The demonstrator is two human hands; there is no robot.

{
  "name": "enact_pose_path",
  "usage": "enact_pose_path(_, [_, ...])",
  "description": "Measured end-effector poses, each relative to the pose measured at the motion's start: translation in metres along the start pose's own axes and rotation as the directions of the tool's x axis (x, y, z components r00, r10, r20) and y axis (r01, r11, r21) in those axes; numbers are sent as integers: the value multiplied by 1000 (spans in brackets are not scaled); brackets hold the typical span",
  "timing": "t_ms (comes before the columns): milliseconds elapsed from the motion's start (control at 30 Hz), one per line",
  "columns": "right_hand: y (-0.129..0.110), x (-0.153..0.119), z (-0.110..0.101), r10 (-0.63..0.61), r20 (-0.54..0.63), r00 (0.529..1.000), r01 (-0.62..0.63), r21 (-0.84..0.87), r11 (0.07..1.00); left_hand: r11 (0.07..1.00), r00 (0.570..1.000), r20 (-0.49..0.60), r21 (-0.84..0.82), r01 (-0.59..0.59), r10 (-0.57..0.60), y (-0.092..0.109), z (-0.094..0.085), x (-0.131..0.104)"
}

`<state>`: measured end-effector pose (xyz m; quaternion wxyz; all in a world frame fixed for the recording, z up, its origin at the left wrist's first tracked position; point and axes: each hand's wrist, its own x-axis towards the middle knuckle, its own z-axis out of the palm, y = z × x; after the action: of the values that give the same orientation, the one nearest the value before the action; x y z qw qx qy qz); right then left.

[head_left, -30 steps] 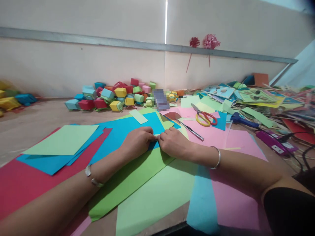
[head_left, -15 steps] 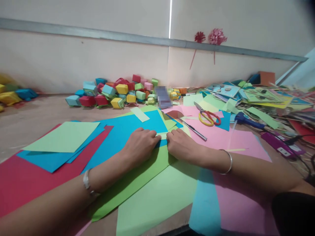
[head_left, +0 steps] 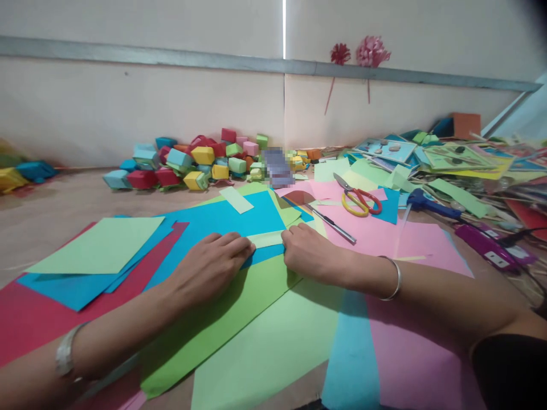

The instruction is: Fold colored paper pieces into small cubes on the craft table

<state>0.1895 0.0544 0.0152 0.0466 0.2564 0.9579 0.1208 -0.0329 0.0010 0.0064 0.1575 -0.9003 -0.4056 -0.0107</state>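
A narrow pale green paper strip (head_left: 268, 239) lies across the blue sheet (head_left: 200, 213) between my two hands. My left hand (head_left: 217, 262) has its fingers closed at the strip's left end. At the other end, the curled fingers of my right hand (head_left: 310, 250) pinch the strip. Both hands rest low over the blue sheet and a bright green sheet (head_left: 222, 319). Another short pale green strip (head_left: 236, 200) lies on the blue paper beyond them. Just past my right hand is a slim pen-shaped tool (head_left: 333, 224).
Scissors (head_left: 361, 203) lie on pink paper (head_left: 419, 239), near a blue glue gun (head_left: 431, 206) and a purple power strip (head_left: 487, 247). Small paper boxes (head_left: 171, 165) are heaped along the wall. Pale green paper (head_left: 98, 245) tops a stack at left. Cards (head_left: 453, 159) pile at right.
My left hand has slid left along the strip, away from my right hand, so more of the strip shows between them. My right hand stays at its end. The view has shifted slightly.
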Motion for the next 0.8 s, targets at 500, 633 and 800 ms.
enact_pose_path(500, [2, -3, -14, -88, 54, 995, 83, 82, 993, 978, 931, 301, 54, 199, -206, 17, -25, 43])
enact_pose_path(633, [1, 0, -5, 26, -11, 1000, -25, 94, 995, 970, 917, 317, 105, 219, -241, 29, -24, 50])
enact_pose_path(800, [4, 9, 3, 42, 0, 999, -42, 89, 995, 961, 920, 280, 98, 257, -274, 32, -11, 41])
